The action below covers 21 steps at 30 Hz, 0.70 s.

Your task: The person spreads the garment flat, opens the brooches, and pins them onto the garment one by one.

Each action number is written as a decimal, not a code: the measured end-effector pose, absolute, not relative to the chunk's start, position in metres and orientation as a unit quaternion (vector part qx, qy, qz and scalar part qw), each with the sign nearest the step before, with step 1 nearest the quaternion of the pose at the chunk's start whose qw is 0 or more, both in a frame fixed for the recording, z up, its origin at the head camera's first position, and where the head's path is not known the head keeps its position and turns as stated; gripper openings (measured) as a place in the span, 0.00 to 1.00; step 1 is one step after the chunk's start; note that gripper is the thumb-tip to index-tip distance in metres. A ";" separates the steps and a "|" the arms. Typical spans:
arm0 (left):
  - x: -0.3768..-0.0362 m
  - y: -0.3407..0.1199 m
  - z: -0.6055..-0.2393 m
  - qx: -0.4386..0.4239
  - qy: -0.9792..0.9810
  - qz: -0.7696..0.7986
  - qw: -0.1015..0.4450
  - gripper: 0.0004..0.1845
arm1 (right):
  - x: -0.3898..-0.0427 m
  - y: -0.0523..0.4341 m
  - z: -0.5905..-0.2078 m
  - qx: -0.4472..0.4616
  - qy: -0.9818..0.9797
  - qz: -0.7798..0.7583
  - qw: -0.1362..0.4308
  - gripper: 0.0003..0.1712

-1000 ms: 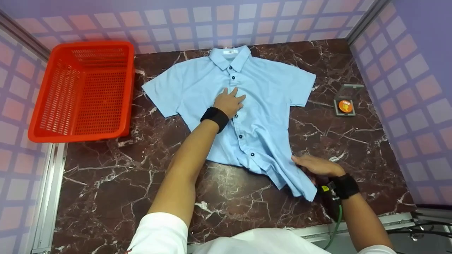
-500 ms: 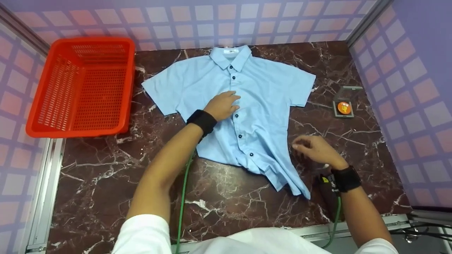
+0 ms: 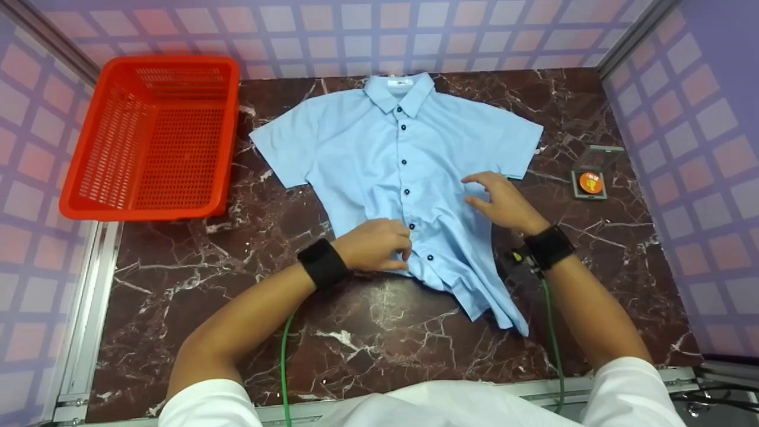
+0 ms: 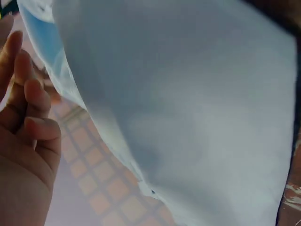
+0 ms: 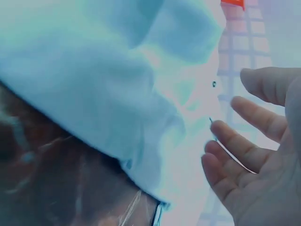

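A light blue short-sleeved shirt [image 3: 379, 154] lies buttoned and face up on the dark marble table [image 3: 385, 332], collar at the far side. Its lower right hem is bunched and skewed toward the front. My left hand [image 3: 379, 244] rests on the lower hem beside the button row, fingers loosely bent and holding nothing. In the left wrist view the fingers [image 4: 33, 122] sit beside the fabric [image 4: 188, 108]. My right hand [image 3: 498, 201] is over the shirt's right side below the sleeve, fingers spread. In the right wrist view the fingers [image 5: 254, 155] stay apart from the cloth [image 5: 84, 94].
A red perforated basket [image 3: 142, 209] stands at the table's far left with nothing in it. A small grey box with an orange disc [image 3: 590, 182] sits at the right. Green cables [image 3: 283, 356] run from both wrists. Tiled walls close in the table on three sides.
My left hand has drawn back from the shirt's chest to the lower hem. My right hand has left the bunched hem corner and moved up over the shirt's right side.
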<state>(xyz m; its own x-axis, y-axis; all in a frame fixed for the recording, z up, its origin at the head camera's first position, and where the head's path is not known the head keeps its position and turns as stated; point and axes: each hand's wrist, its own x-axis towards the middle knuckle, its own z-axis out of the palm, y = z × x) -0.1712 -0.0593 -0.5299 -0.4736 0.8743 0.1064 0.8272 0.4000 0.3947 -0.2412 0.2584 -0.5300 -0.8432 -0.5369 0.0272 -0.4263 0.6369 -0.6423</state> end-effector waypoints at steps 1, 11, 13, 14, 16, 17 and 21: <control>-0.168 -0.059 -0.531 0.524 0.828 0.194 0.054 0.12 | -0.246 0.255 -0.531 -0.268 0.902 -0.329 0.080 0.23; -0.157 -0.056 -0.559 0.541 0.831 0.128 0.034 0.19 | -0.280 0.225 -0.552 -0.276 0.925 -0.245 0.086 0.27; -0.157 -0.056 -0.562 0.529 0.838 0.132 0.034 0.16 | -0.285 0.221 -0.554 -0.266 0.935 -0.215 0.096 0.28; -0.157 -0.056 -0.562 0.524 0.840 0.135 0.034 0.14 | -0.287 0.220 -0.555 -0.261 0.939 -0.200 0.104 0.29; -0.157 -0.055 -0.562 0.515 0.844 0.144 0.035 0.09 | -0.291 0.218 -0.558 -0.250 0.944 -0.177 0.119 0.30; -0.156 -0.055 -0.561 0.512 0.845 0.149 0.035 0.07 | -0.293 0.217 -0.559 -0.244 0.947 -0.169 0.125 0.30; -0.155 -0.055 -0.555 0.503 0.847 0.164 0.044 0.06 | -0.297 0.214 -0.562 -0.227 0.952 -0.148 0.141 0.32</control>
